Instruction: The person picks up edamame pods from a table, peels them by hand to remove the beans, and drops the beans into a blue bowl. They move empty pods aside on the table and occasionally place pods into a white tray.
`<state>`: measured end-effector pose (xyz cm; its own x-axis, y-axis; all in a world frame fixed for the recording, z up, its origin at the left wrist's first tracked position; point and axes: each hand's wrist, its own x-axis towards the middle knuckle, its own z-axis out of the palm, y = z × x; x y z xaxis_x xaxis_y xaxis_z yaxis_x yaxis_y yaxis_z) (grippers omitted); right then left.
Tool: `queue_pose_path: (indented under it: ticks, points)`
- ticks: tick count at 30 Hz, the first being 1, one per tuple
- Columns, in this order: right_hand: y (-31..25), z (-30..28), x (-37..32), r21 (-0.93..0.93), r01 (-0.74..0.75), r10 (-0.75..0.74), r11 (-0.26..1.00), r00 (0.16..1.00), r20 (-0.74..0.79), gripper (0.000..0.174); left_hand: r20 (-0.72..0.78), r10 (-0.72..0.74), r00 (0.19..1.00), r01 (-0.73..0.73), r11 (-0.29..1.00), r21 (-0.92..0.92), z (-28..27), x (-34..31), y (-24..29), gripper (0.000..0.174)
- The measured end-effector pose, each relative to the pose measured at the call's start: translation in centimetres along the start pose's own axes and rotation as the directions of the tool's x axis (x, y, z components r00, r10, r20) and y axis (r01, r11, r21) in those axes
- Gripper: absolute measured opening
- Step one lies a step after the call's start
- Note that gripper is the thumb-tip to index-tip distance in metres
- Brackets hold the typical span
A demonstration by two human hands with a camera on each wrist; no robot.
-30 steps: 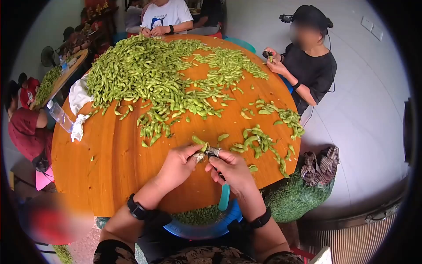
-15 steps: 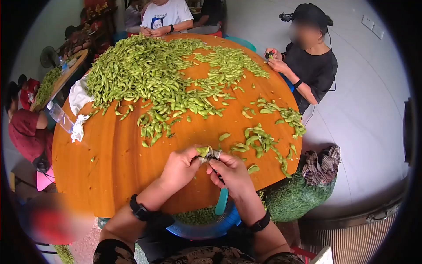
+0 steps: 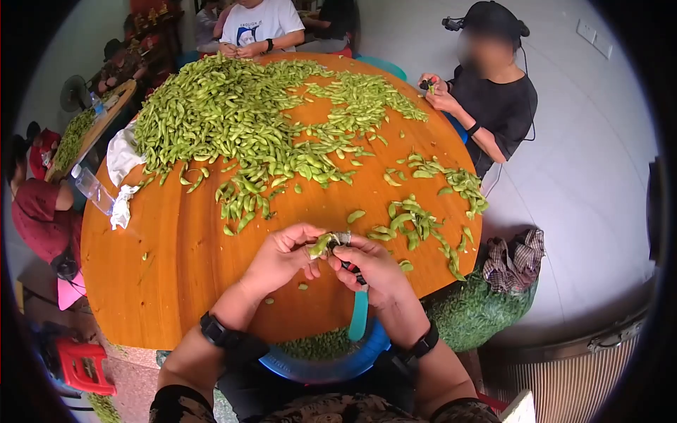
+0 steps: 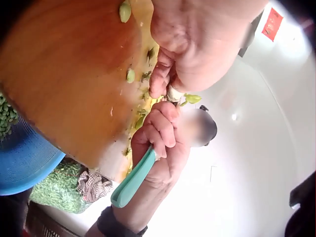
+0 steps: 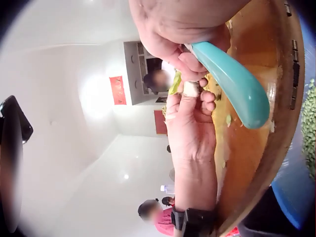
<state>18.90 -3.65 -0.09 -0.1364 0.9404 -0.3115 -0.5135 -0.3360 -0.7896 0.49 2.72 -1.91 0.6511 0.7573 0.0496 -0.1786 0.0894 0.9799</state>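
Note:
Between thumb and fingers my left hand (image 3: 273, 262) pinches a green soybean pod (image 3: 319, 245), close against the right hand's fingertips. A whitish wrap (image 5: 191, 89) covers the left thumb's tip. My right hand (image 3: 379, 273) grips a tool with a long teal handle (image 3: 359, 315), which sticks out below the palm toward my lap. Black and red parts of the tool show between the fingers; its working end is hidden, so I cannot tell its kind. Two small green pieces (image 3: 303, 286) lie on the table under my hands.
A large heap of pods (image 3: 211, 120) covers the far left of the round wooden table (image 3: 155, 282). Loose pods (image 3: 412, 222) lie to the right. A blue basin (image 3: 310, 372) of shelled beans sits below the edge. A bottle (image 3: 93, 189) lies left; people sit around.
The left fingers have shifted around the pod and spread a little. Small green pieces now lie on the table beneath my hands. The right hand keeps its grip on the teal-handled tool.

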Motion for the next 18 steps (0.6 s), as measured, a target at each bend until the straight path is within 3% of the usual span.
queue_pose_path:
  ticks: [4, 6, 11, 12, 13, 14, 15, 16, 18]
  points:
    - [-0.4, -1.1, 0.5, 0.045, -0.073, 0.067, 0.996, 0.989, 0.131, 0.015, 0.031, -0.074, 0.997, 0.075, 0.996, -0.056, -0.4, 0.1, 0.7, 0.023]
    - [-0.6, -1.4, 0.7, 0.091, -0.120, 0.104, 0.989, 0.981, 0.165, 0.017, 0.022, -0.163, 0.986, 0.164, 0.957, -0.239, -0.7, 0.1, 0.8, 0.024]
    - [-1.1, -2.1, 1.5, 0.030, -0.192, 0.179, 0.981, 0.952, 0.248, 0.015, 0.026, -0.271, 0.962, 0.257, 0.872, -0.418, -0.7, 0.2, 1.5, 0.029]
    - [-1.1, -1.8, 1.4, 0.030, -0.191, 0.178, 0.981, 0.952, 0.247, 0.015, 0.011, -0.293, 0.956, 0.268, 0.856, -0.442, -0.4, 0.2, 1.7, 0.031]
    - [-1.1, -1.3, 1.1, -0.031, -0.124, 0.127, 0.992, 0.981, 0.148, 0.012, 0.011, -0.293, 0.956, 0.268, 0.856, -0.441, -0.3, 0.2, 1.5, 0.031]
    - [-1.1, -0.8, 0.9, -0.099, -0.063, 0.068, 0.993, 0.996, 0.050, 0.011, 0.001, -0.236, 0.972, 0.223, 0.916, -0.334, -0.2, 0.2, 1.1, 0.029]
    - [-0.9, -0.3, 0.7, -0.099, -0.063, 0.069, 0.993, 0.996, 0.051, 0.011, -0.004, -0.178, 0.984, 0.173, 0.960, -0.222, 0.0, 0.2, 0.7, 0.027]
    - [-0.8, 0.2, 0.5, -0.151, -0.022, 0.025, 0.988, 1.000, 0.019, 0.012, -0.005, -0.177, 0.984, 0.172, 0.960, -0.221, 0.1, 0.1, 0.5, 0.027]
    - [-0.4, 1.1, 0.1, -0.205, 0.017, -0.019, 0.979, 1.000, -0.008, 0.015, -0.092, -0.086, 0.992, 0.101, 0.979, 0.177, 0.4, 0.0, 0.0, 0.023]
